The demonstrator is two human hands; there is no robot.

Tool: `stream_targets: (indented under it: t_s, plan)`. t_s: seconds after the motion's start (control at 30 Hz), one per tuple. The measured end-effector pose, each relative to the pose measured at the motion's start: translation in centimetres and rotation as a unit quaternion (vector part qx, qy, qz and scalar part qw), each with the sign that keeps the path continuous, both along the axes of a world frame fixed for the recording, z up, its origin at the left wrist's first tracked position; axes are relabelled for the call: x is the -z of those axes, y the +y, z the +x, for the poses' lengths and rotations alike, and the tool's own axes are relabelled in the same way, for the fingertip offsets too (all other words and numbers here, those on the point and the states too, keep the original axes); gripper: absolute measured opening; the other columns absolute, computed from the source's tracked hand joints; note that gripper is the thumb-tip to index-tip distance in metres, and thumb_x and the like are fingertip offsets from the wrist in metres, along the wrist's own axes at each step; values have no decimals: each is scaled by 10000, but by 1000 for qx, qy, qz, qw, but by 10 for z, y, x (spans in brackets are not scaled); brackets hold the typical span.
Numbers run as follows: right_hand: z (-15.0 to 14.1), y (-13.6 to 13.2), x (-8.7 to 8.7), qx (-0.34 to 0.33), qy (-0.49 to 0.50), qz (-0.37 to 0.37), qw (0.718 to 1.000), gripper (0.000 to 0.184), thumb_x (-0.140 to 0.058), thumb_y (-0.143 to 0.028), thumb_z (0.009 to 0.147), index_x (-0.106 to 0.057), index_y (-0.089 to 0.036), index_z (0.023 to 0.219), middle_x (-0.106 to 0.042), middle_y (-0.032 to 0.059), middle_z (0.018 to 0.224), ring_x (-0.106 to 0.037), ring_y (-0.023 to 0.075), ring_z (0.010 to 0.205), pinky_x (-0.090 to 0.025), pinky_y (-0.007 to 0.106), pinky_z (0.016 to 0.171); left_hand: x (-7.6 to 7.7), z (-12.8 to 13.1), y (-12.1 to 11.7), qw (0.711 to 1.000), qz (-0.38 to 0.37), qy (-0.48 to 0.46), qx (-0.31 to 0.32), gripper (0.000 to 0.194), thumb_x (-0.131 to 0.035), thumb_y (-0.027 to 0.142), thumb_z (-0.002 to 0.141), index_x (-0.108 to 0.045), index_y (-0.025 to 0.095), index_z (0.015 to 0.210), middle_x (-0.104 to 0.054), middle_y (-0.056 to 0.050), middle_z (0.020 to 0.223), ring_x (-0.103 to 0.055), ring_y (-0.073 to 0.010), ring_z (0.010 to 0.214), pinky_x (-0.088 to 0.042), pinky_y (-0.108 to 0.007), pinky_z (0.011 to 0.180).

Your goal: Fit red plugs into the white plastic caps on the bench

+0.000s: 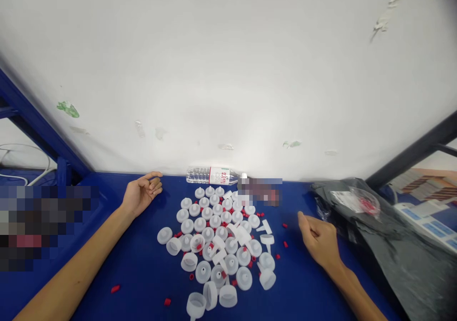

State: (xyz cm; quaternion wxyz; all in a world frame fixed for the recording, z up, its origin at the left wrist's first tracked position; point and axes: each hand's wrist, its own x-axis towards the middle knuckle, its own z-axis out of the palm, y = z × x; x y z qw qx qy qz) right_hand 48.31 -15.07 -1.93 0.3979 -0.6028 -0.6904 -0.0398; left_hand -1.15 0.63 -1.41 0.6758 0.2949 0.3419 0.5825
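Observation:
My left hand (143,193) lies palm up at the far left of the blue table, its fingers loosely bent and apart, holding nothing I can see. My right hand (320,239) is curled into a fist on the right, thumb against the fingers; no object shows in it. Between them spreads a pile of translucent white nozzle caps (208,235), many standing spout up, others tipped over. Small red tips (115,289) are scattered among and around them. Neither hand touches the pile.
A clear plastic bottle (219,175) lies on its side against the white wall (228,73). Beside its neck is a blurred-out patch. Dark grey plastic bags (403,259) cover the table's right side. Blue metal frame bars (39,116) rise at the left.

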Motion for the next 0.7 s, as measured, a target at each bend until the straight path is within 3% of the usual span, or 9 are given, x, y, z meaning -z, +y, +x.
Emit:
stream_targets:
  t_s: [0.4,0.5,0.6,0.7]
  plan:
    - [0,1,1,0,14,-14,1000,534,-464,-357,1021,-178,-230,589,-218,-58,534,-231,90,465,-208,318,500,-1,1,1,1000,0,11,-3,278,-622,335,1000,-632,158,1214,-679,-71,1134,-684,-190,913,-604,-365,762]
    - [-6,0,-4,-7,19,-25,999,475,-501,-371,1018,-352,-224,592,-326,-55,565,-330,101,487,-281,296,516,-2,2,0,1000,-2,9,-4,270,-620,334,1001,-634,156,1204,-681,-66,1115,-683,-182,890,-604,-352,743]
    - [-15,-2,-12,-39,7,-66,997,198,-552,-398,1008,-648,-237,945,-511,-37,713,-467,121,557,-407,273,569,-2,2,0,1000,-5,6,-6,268,-621,335,1001,-635,157,1201,-681,-65,1110,-682,-179,883,-603,-348,737]
    - [-24,-5,-17,-84,-41,-104,990,274,-574,-425,1000,-657,-316,1237,-618,21,989,-623,175,834,-520,307,765,-3,3,-1,1000,-7,2,-8,267,-620,335,1002,-635,156,1199,-682,-64,1103,-682,-177,875,-603,-344,730]
